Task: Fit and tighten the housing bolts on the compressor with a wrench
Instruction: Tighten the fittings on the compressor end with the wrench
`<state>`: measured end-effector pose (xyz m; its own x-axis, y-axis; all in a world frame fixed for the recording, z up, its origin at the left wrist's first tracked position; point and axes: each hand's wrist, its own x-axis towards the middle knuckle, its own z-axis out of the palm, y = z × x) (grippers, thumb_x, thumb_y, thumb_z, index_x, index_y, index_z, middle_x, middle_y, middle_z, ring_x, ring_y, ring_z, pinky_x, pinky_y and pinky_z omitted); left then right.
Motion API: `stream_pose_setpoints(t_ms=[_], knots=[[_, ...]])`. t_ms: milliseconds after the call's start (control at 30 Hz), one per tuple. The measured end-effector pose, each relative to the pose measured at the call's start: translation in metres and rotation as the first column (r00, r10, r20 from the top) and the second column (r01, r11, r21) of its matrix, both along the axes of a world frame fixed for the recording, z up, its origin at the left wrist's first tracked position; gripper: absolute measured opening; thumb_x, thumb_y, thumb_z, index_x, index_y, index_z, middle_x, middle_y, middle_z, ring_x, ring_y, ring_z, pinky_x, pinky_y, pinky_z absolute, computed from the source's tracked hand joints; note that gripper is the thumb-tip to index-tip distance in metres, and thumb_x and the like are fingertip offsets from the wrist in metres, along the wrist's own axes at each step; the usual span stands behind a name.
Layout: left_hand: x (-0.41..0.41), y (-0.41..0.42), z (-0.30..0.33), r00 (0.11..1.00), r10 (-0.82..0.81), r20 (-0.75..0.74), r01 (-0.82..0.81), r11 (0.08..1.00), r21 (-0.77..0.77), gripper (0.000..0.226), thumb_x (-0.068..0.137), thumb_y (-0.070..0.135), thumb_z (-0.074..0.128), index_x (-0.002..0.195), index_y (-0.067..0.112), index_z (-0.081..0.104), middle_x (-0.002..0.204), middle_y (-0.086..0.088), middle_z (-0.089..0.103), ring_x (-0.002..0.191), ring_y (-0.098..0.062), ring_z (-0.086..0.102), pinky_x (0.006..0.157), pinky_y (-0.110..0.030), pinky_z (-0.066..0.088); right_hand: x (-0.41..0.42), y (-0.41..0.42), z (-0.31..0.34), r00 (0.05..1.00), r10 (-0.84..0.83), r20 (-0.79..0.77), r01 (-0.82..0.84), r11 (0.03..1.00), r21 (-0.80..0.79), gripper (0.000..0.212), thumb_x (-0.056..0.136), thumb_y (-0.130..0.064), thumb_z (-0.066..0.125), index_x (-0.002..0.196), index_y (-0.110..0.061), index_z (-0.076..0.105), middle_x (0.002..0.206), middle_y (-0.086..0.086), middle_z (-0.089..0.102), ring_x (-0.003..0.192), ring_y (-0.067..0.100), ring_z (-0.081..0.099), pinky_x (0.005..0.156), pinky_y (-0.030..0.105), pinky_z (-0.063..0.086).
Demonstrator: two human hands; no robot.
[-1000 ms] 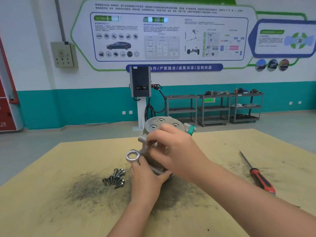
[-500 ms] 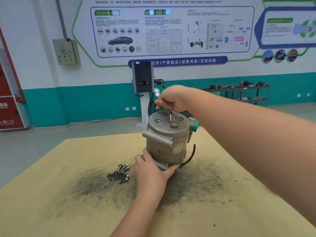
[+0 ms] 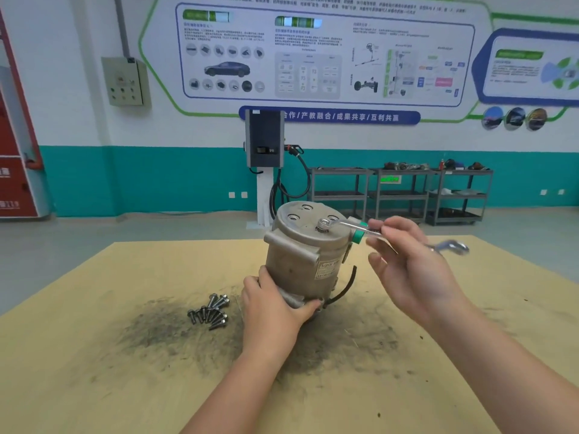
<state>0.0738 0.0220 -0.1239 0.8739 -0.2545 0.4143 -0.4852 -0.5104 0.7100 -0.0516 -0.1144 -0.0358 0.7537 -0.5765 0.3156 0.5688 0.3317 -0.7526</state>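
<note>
The grey compressor (image 3: 300, 255) stands upright on the yellow table (image 3: 94, 371). My left hand (image 3: 272, 311) grips its base from the near left side. A bolt (image 3: 322, 227) sits in a hole on the top cover, and the ring end of a silver wrench (image 3: 351, 224) is over it. My right hand (image 3: 410, 270) holds the wrench shaft in its fingers to the right of the compressor, and the wrench's open end sticks out past the hand to the right. Several loose bolts (image 3: 210, 311) lie in a pile left of my left hand.
Dark sooty smudges cover the table around the compressor. Behind the table is open floor, with a charging post (image 3: 264, 170) and metal shelf carts (image 3: 401, 195) along the teal and white wall.
My right hand has swung the wrench handle from behind the compressor round to its right side, with the ring end staying on the top bolt. My left hand still holds the base.
</note>
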Motion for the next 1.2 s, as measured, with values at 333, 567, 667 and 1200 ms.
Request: stream_pose_setpoints(t_ms=[333,567,667,1200], knots=[[-0.005,0.004,0.000,0.999,-0.017,-0.027,0.015,0.998,-0.061,0.082,0.067,0.050,0.087,0.126,0.012,0.045,0.112,-0.004,0.042,0.112,-0.026,0.047,0.094,-0.037,0.045,0.024,0.071,0.032,0.895,-0.312,0.317,0.277,-0.167,-0.946,0.005,0.082,-0.011,0.072,0.083,-0.009,0.068,0.080,-0.003,0.058,0.072,0.014,0.053,0.064,0.023,0.042],[-0.004,0.001,-0.001,0.999,0.021,-0.044,-0.022,1.000,-0.017,0.097,0.067,0.055,0.085,0.139,0.010,0.037,0.118,-0.005,0.035,0.118,-0.024,0.043,0.099,-0.035,0.043,0.104,0.076,0.100,0.882,-0.393,-0.261,-0.269,0.034,-0.962,0.008,0.085,-0.014,0.067,0.087,-0.008,0.070,0.067,-0.003,0.067,0.050,0.005,0.061,0.061,0.021,0.056],[-0.004,0.001,-0.003,0.999,0.017,-0.028,-0.017,1.000,-0.002,0.094,0.067,0.058,0.084,0.135,0.012,0.039,0.115,-0.002,0.035,0.116,-0.023,0.042,0.099,-0.036,0.044,0.127,0.054,0.109,0.786,-0.436,-0.438,-0.291,0.363,-0.885,0.025,0.081,-0.003,0.065,0.104,0.007,0.069,0.069,0.008,0.063,0.059,0.014,0.058,0.063,0.022,0.054],[-0.002,-0.003,0.002,0.996,0.056,0.064,-0.062,0.994,0.090,0.082,0.067,0.065,0.077,0.125,0.019,0.042,0.106,0.003,0.036,0.114,-0.019,0.044,0.091,-0.028,0.040,0.022,0.009,0.017,0.991,-0.125,-0.055,0.135,0.945,0.297,0.018,0.097,0.000,0.048,0.113,-0.006,0.052,0.095,0.016,0.074,0.070,0.018,0.074,0.054,0.024,0.056]])
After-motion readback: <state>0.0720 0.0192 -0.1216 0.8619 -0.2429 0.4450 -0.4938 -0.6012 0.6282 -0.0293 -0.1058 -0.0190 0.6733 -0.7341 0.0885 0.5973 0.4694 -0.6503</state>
